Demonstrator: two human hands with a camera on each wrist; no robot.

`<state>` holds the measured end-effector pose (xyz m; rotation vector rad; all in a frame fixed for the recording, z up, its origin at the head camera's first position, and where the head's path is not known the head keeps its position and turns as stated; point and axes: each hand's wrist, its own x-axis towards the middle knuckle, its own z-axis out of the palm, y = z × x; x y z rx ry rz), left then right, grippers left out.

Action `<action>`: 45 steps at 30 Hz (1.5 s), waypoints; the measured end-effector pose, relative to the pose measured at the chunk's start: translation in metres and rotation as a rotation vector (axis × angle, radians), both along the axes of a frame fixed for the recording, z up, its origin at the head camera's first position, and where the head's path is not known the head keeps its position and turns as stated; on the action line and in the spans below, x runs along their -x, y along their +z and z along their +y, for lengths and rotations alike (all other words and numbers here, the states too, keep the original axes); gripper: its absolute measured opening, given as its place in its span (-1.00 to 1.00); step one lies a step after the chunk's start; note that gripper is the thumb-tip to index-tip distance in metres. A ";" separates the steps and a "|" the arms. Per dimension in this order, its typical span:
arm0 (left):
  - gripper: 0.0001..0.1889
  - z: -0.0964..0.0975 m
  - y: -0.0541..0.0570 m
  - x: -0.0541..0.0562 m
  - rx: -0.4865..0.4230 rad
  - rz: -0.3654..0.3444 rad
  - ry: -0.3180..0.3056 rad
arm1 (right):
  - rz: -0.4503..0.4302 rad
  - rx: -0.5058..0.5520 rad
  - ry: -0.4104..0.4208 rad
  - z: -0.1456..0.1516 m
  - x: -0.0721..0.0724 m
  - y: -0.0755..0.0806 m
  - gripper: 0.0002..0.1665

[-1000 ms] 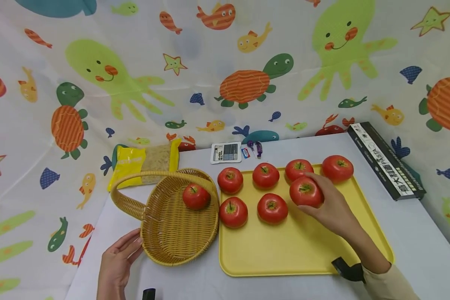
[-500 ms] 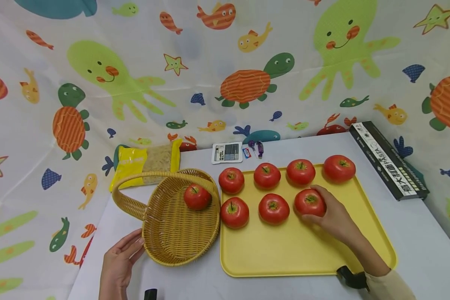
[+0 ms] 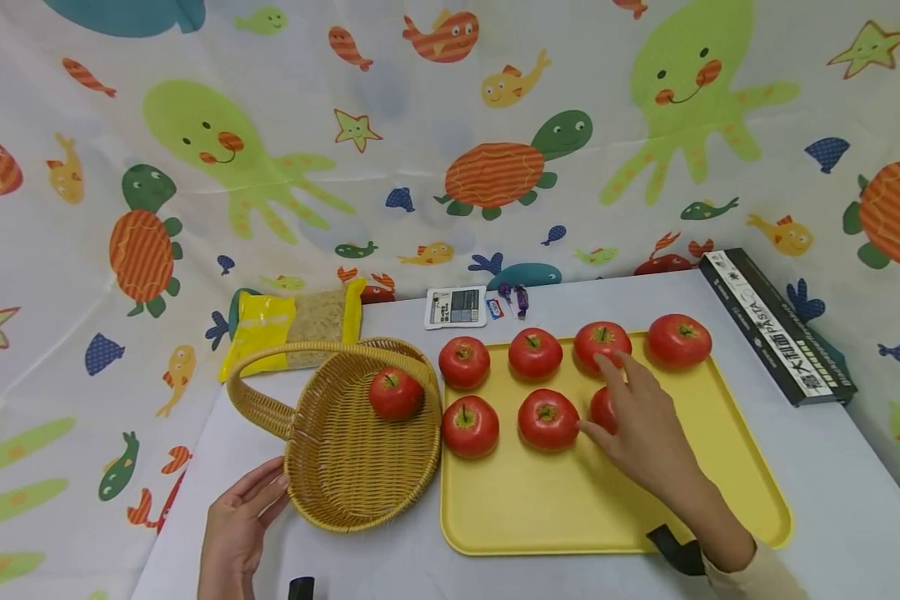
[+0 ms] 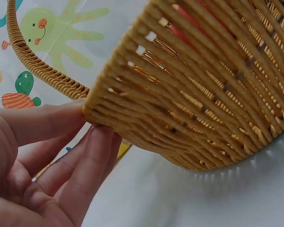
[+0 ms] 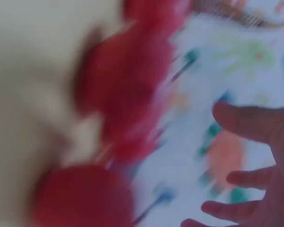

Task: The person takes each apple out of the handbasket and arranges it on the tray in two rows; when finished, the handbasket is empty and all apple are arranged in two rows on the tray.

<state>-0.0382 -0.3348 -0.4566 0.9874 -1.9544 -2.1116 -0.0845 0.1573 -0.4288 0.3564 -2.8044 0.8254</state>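
Observation:
My left hand [image 3: 232,525] holds the rim of a round wicker basket [image 3: 322,483] at its left side; the left wrist view shows the fingertips against the woven basket wall [image 4: 189,118]. One red tomato [image 3: 396,394] lies in the basket. Over the yellow tray [image 3: 540,517] my right hand [image 3: 648,429] spreads its fingers and holds nothing. Just beneath it is a tomato [image 3: 602,410], partly hidden by the hand. The thumb tip is close to another tomato [image 3: 547,419] in the front row. Blurred tomatoes [image 5: 83,196] show beside the open right hand in the right wrist view.
Several more tomatoes [image 3: 535,354] line the tray's back. Behind the basket lies a yellow packet [image 3: 270,329]. A white packet [image 3: 456,307] and small wrapped sweets [image 3: 522,300] lie behind the tray. A black pasta box [image 3: 776,325] stands at the right edge.
My right hand lowered a tomato onto the tray at the front row's right end and let go, its fingers now spread above it. The left hand stays at the basket.

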 end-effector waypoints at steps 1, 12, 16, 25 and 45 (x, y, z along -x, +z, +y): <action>-0.63 0.000 0.000 0.000 0.004 -0.002 0.001 | 0.036 -0.002 0.021 -0.012 -0.003 0.008 0.05; -0.58 -0.001 0.001 -0.003 0.046 -0.007 -0.007 | -0.055 -0.134 0.677 -0.184 -0.010 0.052 -0.52; -0.56 0.001 -0.001 -0.002 0.050 -0.011 -0.018 | -0.041 -0.299 0.637 -0.237 0.009 0.054 -0.53; -0.56 0.000 -0.002 -0.002 0.054 -0.006 -0.026 | -0.262 -0.430 0.308 -0.282 0.059 0.029 -0.53; -0.58 0.002 -0.001 -0.005 0.066 -0.004 -0.027 | -0.420 -0.412 0.397 -0.325 0.085 0.044 -0.42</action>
